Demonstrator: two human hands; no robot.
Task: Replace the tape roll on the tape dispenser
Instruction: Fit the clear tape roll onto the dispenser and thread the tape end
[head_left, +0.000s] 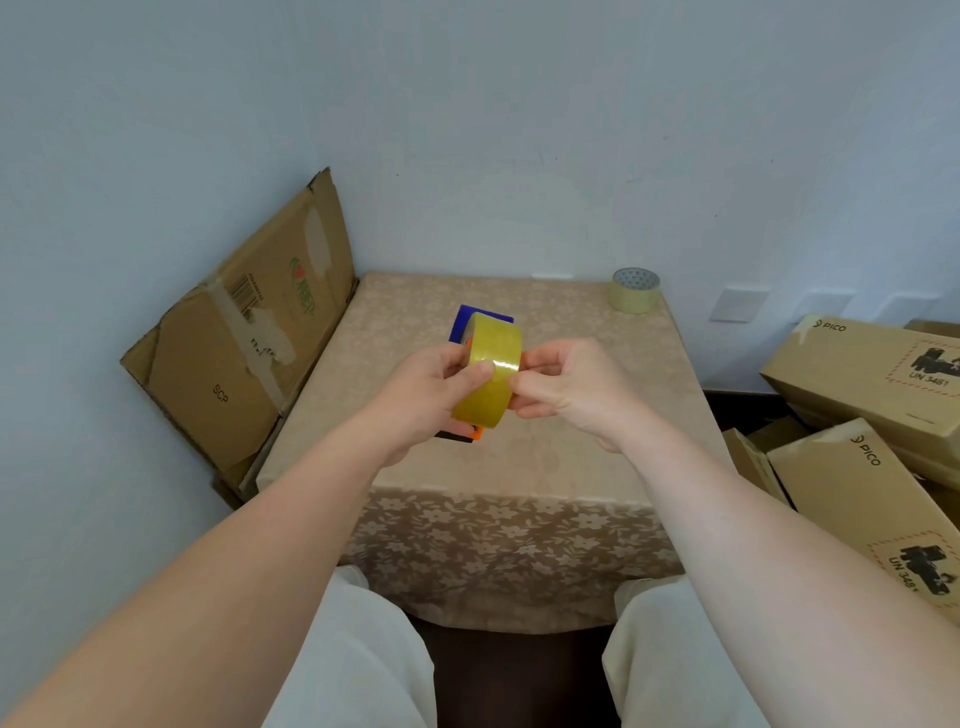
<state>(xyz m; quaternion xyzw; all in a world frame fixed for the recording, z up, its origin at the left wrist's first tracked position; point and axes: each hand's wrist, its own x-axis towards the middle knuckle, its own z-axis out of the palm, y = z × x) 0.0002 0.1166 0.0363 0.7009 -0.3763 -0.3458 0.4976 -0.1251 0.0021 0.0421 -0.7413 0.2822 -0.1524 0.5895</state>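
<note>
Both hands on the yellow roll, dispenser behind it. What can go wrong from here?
1. The yellow tape roll and blue tape dispenser are held above the table; the left hand shows only its thumb across the roll, so it could slip and drop.
2. The right hand pinches the roll's outer face; a lifted tape end might tear or stick to fingers.
3. The roll hides most of the dispenser, so seating could be misjudged.

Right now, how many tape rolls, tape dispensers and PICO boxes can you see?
Tape rolls: 2, the yellow tape roll held by the left hand and right hand, and the pale tape roll on the table.
Blue tape dispenser: 1
PICO boxes: 2
Total: 5
</note>
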